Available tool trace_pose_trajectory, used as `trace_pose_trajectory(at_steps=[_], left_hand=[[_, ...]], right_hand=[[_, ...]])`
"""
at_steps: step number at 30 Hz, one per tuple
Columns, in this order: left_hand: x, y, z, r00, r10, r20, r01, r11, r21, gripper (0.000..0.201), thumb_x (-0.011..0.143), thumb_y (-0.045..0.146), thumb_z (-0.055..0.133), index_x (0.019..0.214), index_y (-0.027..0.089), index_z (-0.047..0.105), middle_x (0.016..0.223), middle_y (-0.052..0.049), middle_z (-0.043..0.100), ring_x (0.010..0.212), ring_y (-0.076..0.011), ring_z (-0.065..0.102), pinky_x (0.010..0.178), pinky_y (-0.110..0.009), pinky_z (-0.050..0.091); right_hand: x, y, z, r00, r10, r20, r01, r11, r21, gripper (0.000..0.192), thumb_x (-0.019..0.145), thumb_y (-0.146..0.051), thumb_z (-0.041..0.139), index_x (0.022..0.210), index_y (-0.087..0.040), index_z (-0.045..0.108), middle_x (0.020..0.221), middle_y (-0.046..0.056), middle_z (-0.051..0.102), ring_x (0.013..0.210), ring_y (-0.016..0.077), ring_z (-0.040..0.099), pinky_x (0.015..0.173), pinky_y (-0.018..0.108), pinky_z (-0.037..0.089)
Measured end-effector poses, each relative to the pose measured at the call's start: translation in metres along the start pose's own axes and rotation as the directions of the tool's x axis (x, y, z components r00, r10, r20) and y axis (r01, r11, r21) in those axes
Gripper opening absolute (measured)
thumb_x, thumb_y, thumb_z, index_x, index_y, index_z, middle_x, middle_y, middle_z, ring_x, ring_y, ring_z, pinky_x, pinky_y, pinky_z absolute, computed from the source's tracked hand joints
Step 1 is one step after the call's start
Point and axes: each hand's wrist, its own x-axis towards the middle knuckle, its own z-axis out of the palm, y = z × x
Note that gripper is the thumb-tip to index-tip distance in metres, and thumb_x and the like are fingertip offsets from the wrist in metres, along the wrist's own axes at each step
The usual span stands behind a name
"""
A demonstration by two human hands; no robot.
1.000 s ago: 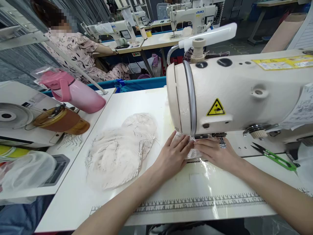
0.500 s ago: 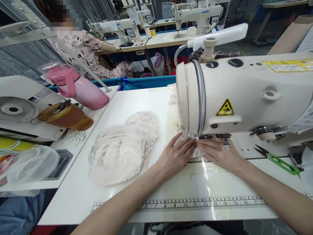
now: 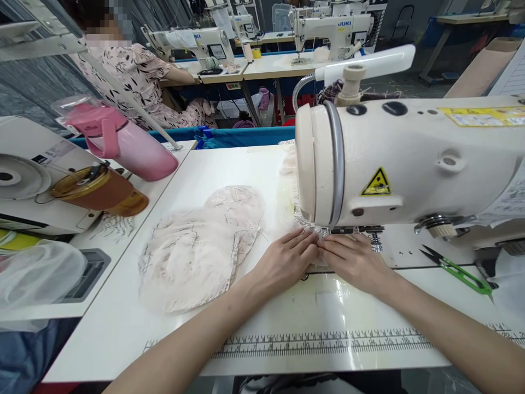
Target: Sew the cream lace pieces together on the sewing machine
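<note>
Under the head of a cream sewing machine (image 3: 418,158) lies a pale, sheer fabric piece with a stitched edge (image 3: 288,169). My left hand (image 3: 285,256) presses its close-set fingers on this fabric just left of the presser foot, which the machine head and fingers largely hide. Touching it from the other side, my right hand (image 3: 356,261) has bent fingers closed on the same fabric. Most of the cloth between them is covered, as are the thumbs. Left of my hands rests a pile of pale rounded fabric pieces (image 3: 188,262) with dark loose threads.
Green thread snips (image 3: 463,274) lie right of my right hand. A printed ruler (image 3: 320,343) runs along the front table edge. At left stand a pink tumbler (image 3: 135,148) and a brown cup (image 3: 110,194). Beyond the table a person in patterned clothing (image 3: 123,71) sits near other machines.
Both hands have shifted slightly left and closer together, covering the bit of fabric that showed between them. The view has turned a little, so the tumbler, cup and fabric pile appear farther left.
</note>
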Motion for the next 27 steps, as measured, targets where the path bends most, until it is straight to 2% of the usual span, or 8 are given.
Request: trace_pose_trajectory(at_steps=[5,11,19,23,27], left_hand=[[0.001,-0.001,0.001,1.0,-0.019,-0.022,0.02,1.0,0.016,0.022,0.094,0.012,0.039,0.095,0.009,0.06,0.117,-0.014,0.065,0.112,-0.024,0.061,0.1,-0.037,0.05],[0.002,0.002,0.004,0.999,-0.036,-0.025,0.038,0.998,0.046,0.024,0.093,0.01,0.036,0.096,0.008,0.06,0.117,-0.016,0.065,0.112,-0.024,0.061,0.099,-0.037,0.05],[0.001,0.005,0.005,0.998,-0.063,-0.025,0.065,0.992,0.108,0.032,0.093,0.015,0.037,0.115,0.004,0.057,0.121,-0.015,0.063,0.114,-0.0243,0.06,0.099,-0.037,0.05],[0.001,0.007,0.007,0.997,-0.061,-0.057,0.068,0.988,0.135,0.033,0.093,0.015,0.039,0.115,0.003,0.06,0.12,-0.015,0.064,0.111,-0.0262,0.061,0.097,-0.04,0.05],[0.0,0.011,0.008,0.995,-0.07,-0.064,0.079,0.985,0.153,0.031,0.092,0.017,0.044,0.115,0.005,0.061,0.121,-0.016,0.063,0.111,-0.0274,0.061,0.099,-0.042,0.048]], right_hand=[[0.002,-0.003,0.001,1.0,0.01,-0.013,-0.01,1.0,-0.004,0.014,0.087,-0.009,0.053,0.094,-0.017,0.062,0.102,-0.004,0.071,0.105,0.0109,0.058,0.08,0.028,0.04],[0.002,-0.001,0.0,1.0,0.011,-0.003,-0.01,1.0,0.008,0.016,0.088,-0.009,0.052,0.097,-0.018,0.062,0.103,-0.002,0.071,0.104,0.0113,0.059,0.078,0.028,0.04],[-0.003,0.001,0.0,0.999,0.04,0.033,-0.04,0.999,0.003,0.017,0.086,-0.008,0.054,0.099,-0.018,0.061,0.108,-0.002,0.07,0.1,0.0113,0.06,0.084,0.03,0.042],[-0.005,0.003,0.0,0.998,0.033,0.048,-0.033,0.999,0.006,0.02,0.087,-0.007,0.052,0.102,-0.017,0.061,0.111,0.0,0.069,0.1,0.0142,0.061,0.086,0.034,0.042],[-0.003,0.005,-0.002,0.999,0.025,0.036,-0.025,1.0,-0.008,0.02,0.087,-0.007,0.051,0.101,-0.016,0.061,0.108,0.001,0.07,0.098,0.0142,0.061,0.084,0.031,0.043]])
